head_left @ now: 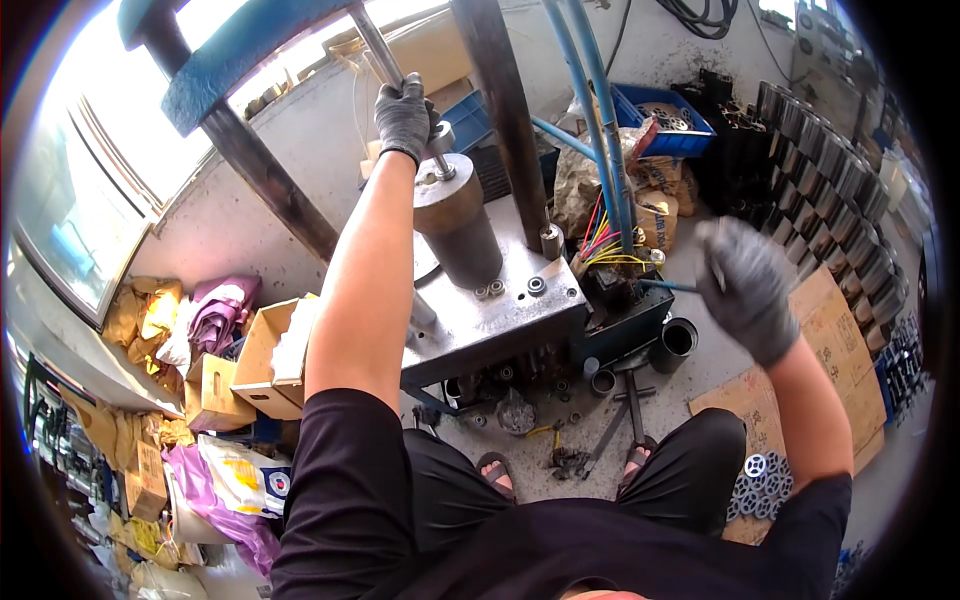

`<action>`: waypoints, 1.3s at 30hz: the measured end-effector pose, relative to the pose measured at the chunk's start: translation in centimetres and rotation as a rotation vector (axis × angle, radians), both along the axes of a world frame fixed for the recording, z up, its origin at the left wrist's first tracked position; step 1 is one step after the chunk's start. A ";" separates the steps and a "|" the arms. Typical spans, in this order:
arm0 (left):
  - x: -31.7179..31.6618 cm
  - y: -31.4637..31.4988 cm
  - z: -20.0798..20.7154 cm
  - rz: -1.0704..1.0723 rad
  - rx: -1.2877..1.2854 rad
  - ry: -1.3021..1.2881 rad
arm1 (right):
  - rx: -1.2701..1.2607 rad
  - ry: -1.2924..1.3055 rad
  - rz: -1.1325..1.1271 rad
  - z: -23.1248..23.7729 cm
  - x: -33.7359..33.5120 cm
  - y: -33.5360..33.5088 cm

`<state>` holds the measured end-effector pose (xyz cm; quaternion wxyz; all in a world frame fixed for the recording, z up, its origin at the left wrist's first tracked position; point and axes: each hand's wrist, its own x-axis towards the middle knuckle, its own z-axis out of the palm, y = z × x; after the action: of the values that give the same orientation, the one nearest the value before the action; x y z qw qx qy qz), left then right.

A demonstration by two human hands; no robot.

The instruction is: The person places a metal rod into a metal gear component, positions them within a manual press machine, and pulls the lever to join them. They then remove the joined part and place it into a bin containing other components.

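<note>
My left hand (403,118), in a grey work glove, is raised beside the press's steel ram rod (376,45). Its fingers are curled, but what they grip is hidden. Just below it, a metal collar (440,138) sits around a shaft at the top of a dark steel cylinder (463,235). That cylinder stands upright on the press's metal table (510,300). At the right, my gloved right hand (745,290) is smeared by motion. It closes around the outer end of a thin teal lever (668,286), which comes from the valve block with coloured wires (610,250).
Press columns (505,120) rise beside the cylinder. A blue crate (665,120) holds round metal parts. Stacked steel cylinders (830,190) line the right side. Flat cardboard (835,350) carries perforated discs (762,485). Open cartons (270,360) stand left; a black pot (675,343) is on the floor.
</note>
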<state>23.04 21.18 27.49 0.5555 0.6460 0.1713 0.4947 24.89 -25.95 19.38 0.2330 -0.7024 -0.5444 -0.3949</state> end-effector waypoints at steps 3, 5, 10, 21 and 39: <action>0.7 -0.5 0.0 -0.004 -0.013 0.001 | 0.127 0.016 0.049 2.5 4.7 3.7; 0.6 -0.5 -0.1 0.010 -0.011 0.008 | 0.112 0.019 0.002 3.2 6.0 5.2; 0.5 -0.1 -0.4 0.039 0.006 0.026 | -0.023 0.134 -0.070 2.4 4.4 4.0; 0.3 -0.7 0.0 0.038 0.015 0.034 | -1.239 0.539 -0.205 -6.1 -5.9 -7.0; 0.2 -0.7 -0.2 0.001 -0.001 0.018 | -1.061 0.587 -0.146 -5.1 -4.8 -7.0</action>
<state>23.25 20.51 27.30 0.5540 0.6502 0.1767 0.4890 20.07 -32.92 14.33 -0.0359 -0.8378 -0.5302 0.1253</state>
